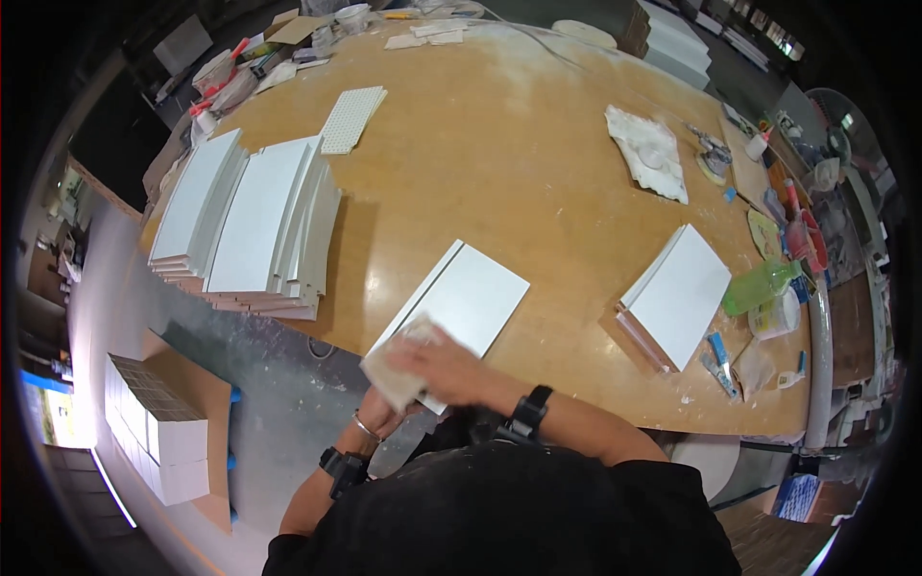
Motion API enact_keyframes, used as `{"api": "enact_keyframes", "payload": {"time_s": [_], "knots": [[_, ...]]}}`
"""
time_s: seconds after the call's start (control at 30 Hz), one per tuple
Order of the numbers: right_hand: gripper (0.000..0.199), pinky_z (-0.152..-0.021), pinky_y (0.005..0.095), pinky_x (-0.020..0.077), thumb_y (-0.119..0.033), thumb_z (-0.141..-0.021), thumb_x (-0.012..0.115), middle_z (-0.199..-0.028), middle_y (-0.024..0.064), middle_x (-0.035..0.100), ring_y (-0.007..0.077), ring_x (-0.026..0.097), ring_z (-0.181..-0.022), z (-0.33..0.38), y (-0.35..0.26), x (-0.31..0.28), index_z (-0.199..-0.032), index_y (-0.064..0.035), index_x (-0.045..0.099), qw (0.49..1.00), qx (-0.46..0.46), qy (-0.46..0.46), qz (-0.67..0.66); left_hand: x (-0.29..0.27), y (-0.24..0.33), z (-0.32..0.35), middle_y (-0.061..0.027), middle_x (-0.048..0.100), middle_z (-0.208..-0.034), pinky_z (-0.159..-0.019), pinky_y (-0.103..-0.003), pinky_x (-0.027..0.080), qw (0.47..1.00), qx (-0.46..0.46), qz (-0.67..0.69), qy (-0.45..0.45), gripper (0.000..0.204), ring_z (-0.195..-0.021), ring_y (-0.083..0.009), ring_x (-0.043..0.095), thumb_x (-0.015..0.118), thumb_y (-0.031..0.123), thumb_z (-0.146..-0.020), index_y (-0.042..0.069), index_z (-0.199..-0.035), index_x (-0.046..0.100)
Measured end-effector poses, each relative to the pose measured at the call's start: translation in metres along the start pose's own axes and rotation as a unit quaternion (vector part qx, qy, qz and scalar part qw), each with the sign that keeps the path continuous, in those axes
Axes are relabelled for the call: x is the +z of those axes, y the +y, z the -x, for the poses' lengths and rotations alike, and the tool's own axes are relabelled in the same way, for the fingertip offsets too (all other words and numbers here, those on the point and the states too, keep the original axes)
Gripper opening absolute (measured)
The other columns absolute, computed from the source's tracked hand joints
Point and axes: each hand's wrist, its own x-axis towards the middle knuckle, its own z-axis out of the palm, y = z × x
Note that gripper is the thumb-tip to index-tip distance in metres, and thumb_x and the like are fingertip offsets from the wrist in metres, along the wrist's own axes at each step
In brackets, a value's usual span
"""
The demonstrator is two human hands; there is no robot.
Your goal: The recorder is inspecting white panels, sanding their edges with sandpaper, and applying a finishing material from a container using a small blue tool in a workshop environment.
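Observation:
A white board with a dark groove along its left side lies aslant on the table, its near end at the table's front edge. My right hand holds a beige cloth against the left near part of the board; hand and cloth are slightly blurred. Below the cloth, my left hand grips the near end of the board, its fingers partly hidden by the cloth.
Tall stacks of white boards stand at the left. A smaller stack is at the right, near a green bottle and blue-handled tool. Farther back lie a white cloth, sander and perforated sheet.

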Motion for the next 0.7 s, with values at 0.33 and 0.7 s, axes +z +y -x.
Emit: {"api": "enact_keyframes", "payload": {"time_s": [0.33,0.7], "knots": [[0.036,-0.080,0.0452,0.0376,-0.020,-0.081,0.047,-0.100,0.0243,0.053,0.0370,0.050,-0.093,-0.022,0.059,-0.072,-0.111,-0.0007,0.049,0.927,0.323,0.189,0.012,-0.009,0.000,0.010,-0.0139,0.056,-0.108,-0.079,-0.036,0.051,0.975,-0.048,-0.205,0.071,0.033,-0.092,-0.0221,0.060,0.049,0.016,-0.089,-0.004,-0.114,0.043],[0.058,-0.105,0.0442,0.0169,-0.014,-0.073,0.058,-0.134,0.0136,0.035,0.0289,0.032,-0.124,0.061,0.070,-0.067,-0.128,-0.0137,0.039,0.938,0.301,0.088,0.150,-0.004,0.009,0.008,-0.0077,0.056,-0.106,-0.077,-0.034,0.051,0.960,-0.014,-0.270,0.076,0.032,-0.093,-0.0188,0.058,0.050,0.013,-0.086,0.001,-0.116,0.044]]}}
